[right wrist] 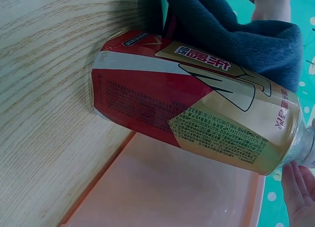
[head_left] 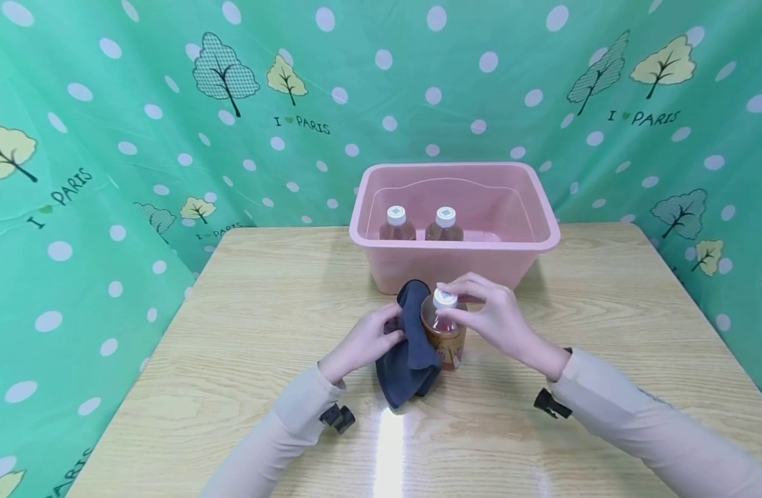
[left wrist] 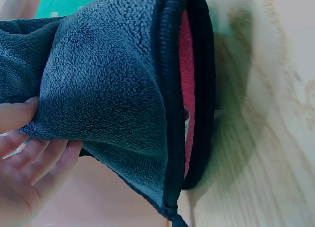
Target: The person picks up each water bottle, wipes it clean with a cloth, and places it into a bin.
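A drink bottle (head_left: 449, 346) with a white cap and a red and gold label stands on the table in front of the pink tub. My right hand (head_left: 496, 315) pinches it by the cap and neck; in the right wrist view the bottle (right wrist: 197, 104) looks slightly tilted. My left hand (head_left: 371, 339) holds a dark blue-grey fleecy cloth (head_left: 406, 373) against the bottle's left side. Seen from the left wrist, thumb and fingers (left wrist: 44, 158) grip the cloth (left wrist: 108, 74), whose folded edge shows some red within. The cloth hides part of the bottle.
Behind the bottle stands a pink plastic tub (head_left: 456, 246). Two more white-capped bottles, a left one (head_left: 396, 225) and a right one (head_left: 445, 225), stand inside it. A green patterned curtain (head_left: 406, 83) hangs behind and beside the wooden table (head_left: 263, 311).
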The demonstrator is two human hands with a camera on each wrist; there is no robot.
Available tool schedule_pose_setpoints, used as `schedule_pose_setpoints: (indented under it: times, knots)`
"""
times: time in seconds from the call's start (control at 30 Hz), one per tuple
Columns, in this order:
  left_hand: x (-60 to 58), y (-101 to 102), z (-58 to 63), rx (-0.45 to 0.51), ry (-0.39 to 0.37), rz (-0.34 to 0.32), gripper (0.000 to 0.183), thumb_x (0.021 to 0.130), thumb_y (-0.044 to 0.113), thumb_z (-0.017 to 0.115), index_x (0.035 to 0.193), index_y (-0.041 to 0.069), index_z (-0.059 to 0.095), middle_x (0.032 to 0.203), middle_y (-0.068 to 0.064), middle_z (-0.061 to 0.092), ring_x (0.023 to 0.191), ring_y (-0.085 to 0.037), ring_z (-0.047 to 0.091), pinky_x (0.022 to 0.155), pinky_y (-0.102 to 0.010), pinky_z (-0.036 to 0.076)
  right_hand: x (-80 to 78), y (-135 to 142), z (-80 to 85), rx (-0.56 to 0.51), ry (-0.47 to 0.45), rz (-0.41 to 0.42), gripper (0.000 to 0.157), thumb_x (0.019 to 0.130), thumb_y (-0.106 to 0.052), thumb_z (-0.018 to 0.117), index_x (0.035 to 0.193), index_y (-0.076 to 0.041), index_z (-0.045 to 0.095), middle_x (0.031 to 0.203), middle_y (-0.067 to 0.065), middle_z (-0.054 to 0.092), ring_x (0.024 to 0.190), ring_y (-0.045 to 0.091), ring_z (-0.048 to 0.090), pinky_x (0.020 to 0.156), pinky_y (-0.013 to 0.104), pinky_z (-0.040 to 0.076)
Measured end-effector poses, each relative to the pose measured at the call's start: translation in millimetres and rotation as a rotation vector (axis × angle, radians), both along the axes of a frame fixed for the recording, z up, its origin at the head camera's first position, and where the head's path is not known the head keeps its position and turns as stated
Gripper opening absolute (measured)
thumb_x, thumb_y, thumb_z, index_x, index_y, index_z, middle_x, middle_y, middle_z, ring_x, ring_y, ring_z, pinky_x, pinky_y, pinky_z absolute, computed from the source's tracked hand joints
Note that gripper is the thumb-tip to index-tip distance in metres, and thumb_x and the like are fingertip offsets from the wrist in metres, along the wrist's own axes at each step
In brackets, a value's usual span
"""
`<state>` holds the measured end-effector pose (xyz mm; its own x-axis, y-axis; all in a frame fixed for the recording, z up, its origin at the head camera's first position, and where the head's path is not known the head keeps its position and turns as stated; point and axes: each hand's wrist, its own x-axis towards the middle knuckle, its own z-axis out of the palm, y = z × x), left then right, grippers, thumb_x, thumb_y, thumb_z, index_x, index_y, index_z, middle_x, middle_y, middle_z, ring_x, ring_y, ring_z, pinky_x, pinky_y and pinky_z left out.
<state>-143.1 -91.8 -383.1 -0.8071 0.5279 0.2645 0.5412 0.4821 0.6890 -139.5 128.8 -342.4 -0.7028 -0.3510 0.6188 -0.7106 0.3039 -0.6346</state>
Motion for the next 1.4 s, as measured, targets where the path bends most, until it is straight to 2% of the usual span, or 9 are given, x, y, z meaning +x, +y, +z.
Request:
schedule_pose_setpoints:
  times: [0.2, 0.43, 0.63, 0.87, 1.0, 1.4]
  knots:
    - [1.3, 0, 7.6, 0.065, -0.011, 0.004, 0.013, 0.075, -0.005, 0.056, 0.087, 0.0, 0.054, 0.084, -0.007, 0.053, 0.074, -0.016, 0.053, 0.066, -0.023, 0.046, -0.5, -1, -0.2, -0.003, 0.002, -0.004, 0.034, 0.064, -0.003, 0.074, 0.097, 0.002, 0.065, 0.086, 0.005, 0.062, 0.077, 0.009, 0.058, 0.07, 0.017, 0.048]
    - [2.3, 0, 12.1, 0.119, 0.048, 0.02, 0.014, 0.075, -0.007, 0.056, 0.086, 0.001, 0.053, 0.081, -0.006, 0.05, 0.07, -0.014, 0.05, 0.063, -0.025, 0.044, 0.1, 0, 0.5, 0.005, 0.003, -0.007, 0.034, 0.065, -0.003, 0.074, 0.098, 0.001, 0.065, 0.087, 0.005, 0.061, 0.078, 0.009, 0.058, 0.07, 0.018, 0.048]
    - [4.3, 2, 13.6, 0.171, 0.081, 0.034, 0.019, 0.074, -0.009, 0.057, 0.091, -0.002, 0.056, 0.084, -0.008, 0.053, 0.073, -0.018, 0.054, 0.065, -0.032, 0.048, -0.4, 0, -0.8, -0.006, 0.006, -0.001, 0.034, 0.065, -0.002, 0.074, 0.097, 0.001, 0.065, 0.086, 0.005, 0.061, 0.078, 0.009, 0.058, 0.07, 0.018, 0.048]
    - [7.3, 4, 15.0, 0.227, 0.057, 0.073, 0.02, 0.075, -0.008, 0.06, 0.094, -0.001, 0.059, 0.085, -0.01, 0.057, 0.074, -0.019, 0.055, 0.064, -0.035, 0.049, 2.4, -1, 2.5, -0.012, 0.006, -0.001, 0.033, 0.064, 0.0, 0.073, 0.096, 0.003, 0.065, 0.086, 0.007, 0.061, 0.077, 0.01, 0.058, 0.07, 0.019, 0.048]
    - [7.9, 4, 14.9, 0.229, 0.055, 0.092, 0.019, 0.075, -0.006, 0.062, 0.093, 0.0, 0.061, 0.086, -0.009, 0.059, 0.074, -0.018, 0.056, 0.065, -0.031, 0.049, 2.8, -2, 3.2, -0.006, 0.003, -0.004, 0.033, 0.064, 0.0, 0.073, 0.096, 0.003, 0.065, 0.087, 0.007, 0.061, 0.078, 0.01, 0.058, 0.07, 0.019, 0.048]
    - [5.4, 4, 10.0, 0.208, 0.146, 0.075, 0.021, 0.07, -0.011, 0.06, 0.088, -0.002, 0.06, 0.079, -0.009, 0.057, 0.069, -0.019, 0.054, 0.061, -0.027, 0.048, -0.1, 0, -1.9, 0.006, -0.002, -0.011, 0.034, 0.065, -0.002, 0.073, 0.098, 0.001, 0.065, 0.088, 0.006, 0.061, 0.079, 0.009, 0.058, 0.07, 0.018, 0.048]
